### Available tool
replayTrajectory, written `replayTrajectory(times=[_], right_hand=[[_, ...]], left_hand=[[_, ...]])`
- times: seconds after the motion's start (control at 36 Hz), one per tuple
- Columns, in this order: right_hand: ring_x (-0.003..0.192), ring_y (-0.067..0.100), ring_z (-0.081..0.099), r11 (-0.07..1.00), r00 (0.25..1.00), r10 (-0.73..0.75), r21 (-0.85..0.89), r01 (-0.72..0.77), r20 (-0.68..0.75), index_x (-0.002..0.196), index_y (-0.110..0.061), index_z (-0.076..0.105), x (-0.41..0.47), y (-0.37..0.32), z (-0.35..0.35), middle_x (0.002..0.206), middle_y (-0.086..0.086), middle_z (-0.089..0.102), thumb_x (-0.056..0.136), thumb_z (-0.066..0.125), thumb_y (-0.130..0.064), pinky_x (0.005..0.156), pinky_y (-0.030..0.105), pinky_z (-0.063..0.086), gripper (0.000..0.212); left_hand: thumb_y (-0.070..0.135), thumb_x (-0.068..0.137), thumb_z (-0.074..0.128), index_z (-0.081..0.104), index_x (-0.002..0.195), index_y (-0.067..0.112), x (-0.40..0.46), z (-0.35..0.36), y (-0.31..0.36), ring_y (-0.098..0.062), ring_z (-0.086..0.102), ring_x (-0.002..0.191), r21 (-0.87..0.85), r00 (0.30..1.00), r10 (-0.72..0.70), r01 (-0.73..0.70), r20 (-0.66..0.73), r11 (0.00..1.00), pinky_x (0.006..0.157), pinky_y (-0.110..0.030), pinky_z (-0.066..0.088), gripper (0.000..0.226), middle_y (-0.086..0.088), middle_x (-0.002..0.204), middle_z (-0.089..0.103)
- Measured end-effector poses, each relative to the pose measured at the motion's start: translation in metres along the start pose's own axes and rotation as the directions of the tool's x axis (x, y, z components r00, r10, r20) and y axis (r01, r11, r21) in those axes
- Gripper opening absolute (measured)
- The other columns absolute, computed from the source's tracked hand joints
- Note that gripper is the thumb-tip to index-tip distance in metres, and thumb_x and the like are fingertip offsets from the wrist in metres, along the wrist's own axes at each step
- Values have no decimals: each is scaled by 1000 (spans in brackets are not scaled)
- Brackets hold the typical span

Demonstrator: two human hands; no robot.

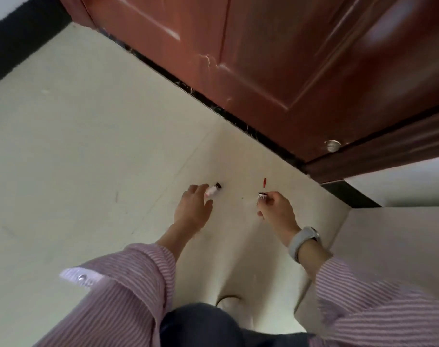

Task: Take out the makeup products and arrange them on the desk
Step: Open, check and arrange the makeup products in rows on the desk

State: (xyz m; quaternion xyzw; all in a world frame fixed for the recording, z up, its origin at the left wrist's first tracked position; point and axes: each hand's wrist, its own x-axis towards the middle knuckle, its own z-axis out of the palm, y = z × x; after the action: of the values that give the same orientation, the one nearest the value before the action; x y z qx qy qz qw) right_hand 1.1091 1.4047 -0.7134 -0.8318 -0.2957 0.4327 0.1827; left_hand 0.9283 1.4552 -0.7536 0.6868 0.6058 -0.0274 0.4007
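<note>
Two hands are held out above a pale floor [88,146]. Left hand [193,211] pinches a small lip gloss tube [212,190], dark neck uncapped, pointing toward the door. Right hand [278,209] grips the cap with its red-tipped applicator wand [263,190] upright — well apart from the tube. Reddish-brown door [276,58] stands beyond, dark threshold strip [213,106] below it. Grey watch [303,242] on the right wrist; striped pink sleeves [128,284] — nothing blocks either item.
</note>
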Motion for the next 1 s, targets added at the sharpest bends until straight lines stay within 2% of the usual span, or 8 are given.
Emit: replayTrajectory(times=[0.22,0.28,0.33,0.42,0.5,0.64,0.86,1.0], right_hand=[[88,28,64,998,997,-47,-51,45,-55,104,-10,59,72,44,15,89,6,65,91,52,-21,69,26,41,18],[87,27,64,1000,998,-11,-24,9,-69,102,-12,59,70,48,14,88,4,65,90,52,-22,66,26,42,16],[86,27,65,999,997,34,26,-32,-67,98,-15,59,58,45,9,85,2,64,89,54,-22,66,28,45,13],[81,30,66,991,994,95,100,-90,-46,94,-13,59,26,28,-7,78,4,66,88,53,-21,74,40,51,12],[71,24,65,981,993,116,157,-109,-32,87,-19,58,-16,-4,-31,74,1,64,88,53,-20,75,41,51,5],[62,16,62,962,989,140,243,-127,-37,96,-7,60,-98,-76,-77,71,-1,62,89,51,-18,78,41,50,16],[55,10,57,896,999,30,444,-22,-10,94,-4,58,-243,-231,-162,71,-1,59,89,50,-10,57,22,48,10],[46,2,55,837,971,-235,516,184,35,74,-16,53,-333,-306,-213,71,1,60,89,54,-8,63,29,45,17]], left_hand=[[11,92,46,46,130,16,108,71,-22,-34,43,112,311,979,180,-200,91,929,89,-45,45,38,-15,121,43],[6,90,47,54,121,11,111,74,-20,-34,49,105,188,986,160,-165,43,968,85,-39,46,32,-16,115,49],[1,87,54,59,105,8,98,60,-7,-28,60,83,-204,1000,-12,11,-2,979,71,-29,47,20,-20,103,57],[-1,82,63,56,84,9,59,16,12,-12,54,48,-785,942,-280,312,184,534,38,-16,36,12,-15,72,61],[18,91,55,54,74,16,5,-47,33,-8,40,56,-853,907,-199,418,372,311,40,-14,22,17,4,55,57],[11,92,56,56,85,9,-95,-159,80,-7,52,64,-852,893,-161,326,419,-409,62,-13,45,7,-8,80,65],[14,89,57,61,94,-1,-248,-317,190,-11,61,76,-787,935,-217,94,280,-610,64,-18,54,17,-8,88,66],[26,97,46,60,97,5,-332,-381,249,-10,59,62,-950,934,-355,-77,37,-302,56,-19,49,25,-5,79,60]])
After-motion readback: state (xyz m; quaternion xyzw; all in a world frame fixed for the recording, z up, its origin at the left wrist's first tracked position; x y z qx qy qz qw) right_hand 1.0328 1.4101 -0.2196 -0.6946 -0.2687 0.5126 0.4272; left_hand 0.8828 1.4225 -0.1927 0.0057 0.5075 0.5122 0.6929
